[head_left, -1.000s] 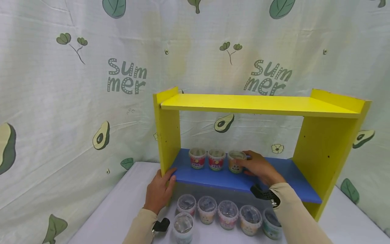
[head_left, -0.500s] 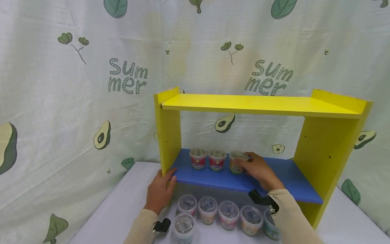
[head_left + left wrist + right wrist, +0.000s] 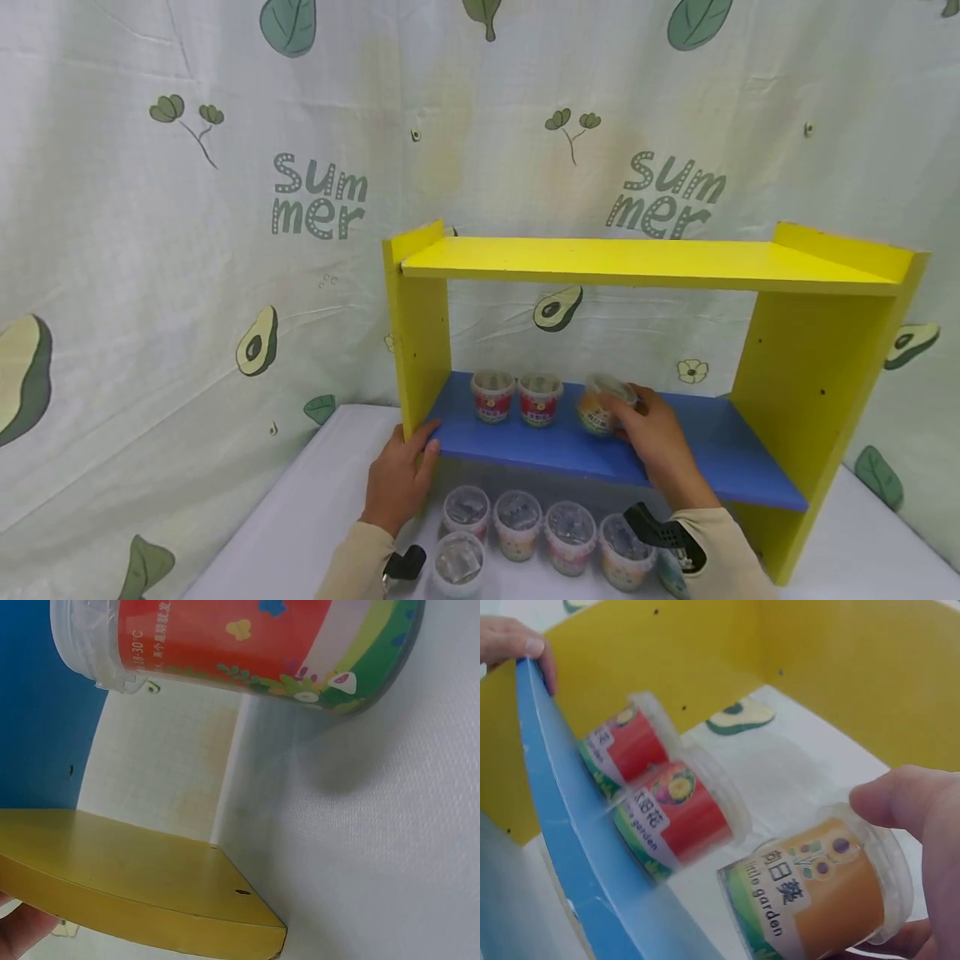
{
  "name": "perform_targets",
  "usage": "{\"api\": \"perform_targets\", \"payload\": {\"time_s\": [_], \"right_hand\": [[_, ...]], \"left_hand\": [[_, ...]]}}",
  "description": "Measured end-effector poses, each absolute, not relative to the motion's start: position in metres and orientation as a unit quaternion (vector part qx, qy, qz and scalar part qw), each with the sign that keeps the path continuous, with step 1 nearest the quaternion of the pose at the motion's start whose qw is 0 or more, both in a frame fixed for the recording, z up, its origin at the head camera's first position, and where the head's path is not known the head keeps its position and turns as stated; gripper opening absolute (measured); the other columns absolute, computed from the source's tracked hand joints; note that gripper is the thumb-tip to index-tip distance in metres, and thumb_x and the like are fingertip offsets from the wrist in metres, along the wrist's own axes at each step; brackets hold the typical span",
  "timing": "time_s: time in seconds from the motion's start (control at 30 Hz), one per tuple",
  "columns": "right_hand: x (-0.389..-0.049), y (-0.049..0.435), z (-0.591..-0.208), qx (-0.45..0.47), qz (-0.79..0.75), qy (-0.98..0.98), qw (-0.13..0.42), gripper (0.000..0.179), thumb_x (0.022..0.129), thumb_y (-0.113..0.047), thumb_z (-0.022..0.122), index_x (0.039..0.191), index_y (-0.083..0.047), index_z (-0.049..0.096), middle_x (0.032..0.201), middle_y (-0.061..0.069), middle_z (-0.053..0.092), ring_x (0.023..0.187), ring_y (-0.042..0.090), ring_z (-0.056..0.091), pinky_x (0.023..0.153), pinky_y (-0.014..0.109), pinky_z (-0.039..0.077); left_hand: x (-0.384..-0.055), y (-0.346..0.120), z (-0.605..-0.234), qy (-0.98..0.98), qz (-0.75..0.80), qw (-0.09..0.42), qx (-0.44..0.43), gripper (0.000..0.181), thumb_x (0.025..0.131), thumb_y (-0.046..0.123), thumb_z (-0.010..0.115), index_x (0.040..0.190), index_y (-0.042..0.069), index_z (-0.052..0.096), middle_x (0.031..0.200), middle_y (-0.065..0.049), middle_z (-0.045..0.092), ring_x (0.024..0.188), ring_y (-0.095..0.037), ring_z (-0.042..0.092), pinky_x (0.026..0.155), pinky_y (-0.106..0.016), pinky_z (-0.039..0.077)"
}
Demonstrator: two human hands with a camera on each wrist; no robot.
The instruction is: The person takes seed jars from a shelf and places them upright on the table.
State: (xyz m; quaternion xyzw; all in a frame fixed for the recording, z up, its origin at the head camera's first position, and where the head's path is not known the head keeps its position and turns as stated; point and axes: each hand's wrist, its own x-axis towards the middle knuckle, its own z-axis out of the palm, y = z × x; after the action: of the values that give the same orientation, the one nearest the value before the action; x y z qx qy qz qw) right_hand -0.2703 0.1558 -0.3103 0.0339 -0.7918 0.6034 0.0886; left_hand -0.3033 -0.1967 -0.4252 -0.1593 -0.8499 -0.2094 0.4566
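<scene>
My right hand (image 3: 663, 437) grips a clear plastic cup with an orange sunflower label (image 3: 840, 889), tilted over the blue board (image 3: 517, 446) of a small yellow-and-blue shelf. Its thumb lies at the cup's rim in the right wrist view. Two red-labelled cups, a left one (image 3: 492, 397) and a right one (image 3: 539, 400), stand side by side on the board to the left of the held cup. My left hand (image 3: 397, 479) holds the shelf's left yellow side panel (image 3: 420, 350) by its front edge, where it meets the blue board.
On the white table (image 3: 315, 500) below the board stand several lidded cups in a row, including one at the row's left (image 3: 467, 510). Another cup (image 3: 458, 565) stands in front of it. The yellow top board (image 3: 645, 262) spans above my right hand, and a printed cloth (image 3: 187, 275) hangs behind.
The orange-labelled cup has shifted right, away from the two red-labelled cups, and now leans in my right hand. My left hand keeps its hold on the shelf. The camera view shifts slightly.
</scene>
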Motion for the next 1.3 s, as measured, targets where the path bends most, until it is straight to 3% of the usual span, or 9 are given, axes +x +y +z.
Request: {"api": "perform_targets", "payload": {"time_s": [0.27,0.5,0.6,0.83,1.3], "right_hand": [[-0.254,0.156,-0.313,0.055,0.635,-0.764,0.101,0.08,0.085,-0.05,0.058,0.14,-0.001,0.028,0.133,0.016,0.042,0.116,0.025,0.046,0.084,0.037,0.048],[-0.241,0.156,-0.318,0.067,0.646,-0.754,0.103,0.071,0.089,-0.041,0.058,0.137,0.003,0.029,0.131,0.02,0.042,0.101,0.007,0.053,0.08,0.031,0.049],[-0.236,0.155,-0.318,0.082,0.644,-0.753,0.109,0.065,0.091,-0.037,0.057,0.135,0.003,0.031,0.129,0.021,0.044,0.098,0.005,0.055,0.078,0.03,0.05],[-0.23,0.152,-0.317,0.117,0.62,-0.767,0.115,0.055,0.091,-0.029,0.059,0.132,0.002,0.037,0.121,0.022,0.051,0.095,0.008,0.058,0.077,0.027,0.05],[-0.206,0.15,-0.32,0.126,0.607,-0.775,0.12,0.053,0.091,-0.027,0.059,0.13,-0.001,0.036,0.117,0.02,0.054,0.096,0.019,0.06,0.075,0.031,0.051]], "left_hand": [[-0.303,-0.196,-0.424,-0.847,-0.206,0.463,-0.162,0.034,0.093,0.036,0.051,0.123,0.023,0.059,0.098,-0.011,0.054,0.072,-0.019,0.052,0.058,-0.038,0.048],[-0.304,-0.193,-0.426,-0.851,-0.195,0.458,-0.166,0.034,0.094,0.038,0.049,0.123,0.024,0.059,0.101,-0.01,0.054,0.074,-0.018,0.053,0.06,-0.038,0.049],[-0.303,-0.192,-0.424,-0.853,-0.197,0.453,-0.167,0.034,0.094,0.038,0.049,0.123,0.024,0.059,0.1,-0.01,0.054,0.072,-0.017,0.051,0.058,-0.036,0.048],[-0.3,-0.194,-0.422,-0.853,-0.206,0.455,-0.152,0.034,0.093,0.039,0.049,0.123,0.026,0.059,0.095,-0.01,0.053,0.069,-0.018,0.05,0.056,-0.036,0.046],[-0.303,-0.195,-0.423,-0.853,-0.21,0.452,-0.152,0.033,0.093,0.037,0.05,0.123,0.024,0.058,0.095,-0.012,0.052,0.069,-0.02,0.051,0.055,-0.037,0.046]]}}
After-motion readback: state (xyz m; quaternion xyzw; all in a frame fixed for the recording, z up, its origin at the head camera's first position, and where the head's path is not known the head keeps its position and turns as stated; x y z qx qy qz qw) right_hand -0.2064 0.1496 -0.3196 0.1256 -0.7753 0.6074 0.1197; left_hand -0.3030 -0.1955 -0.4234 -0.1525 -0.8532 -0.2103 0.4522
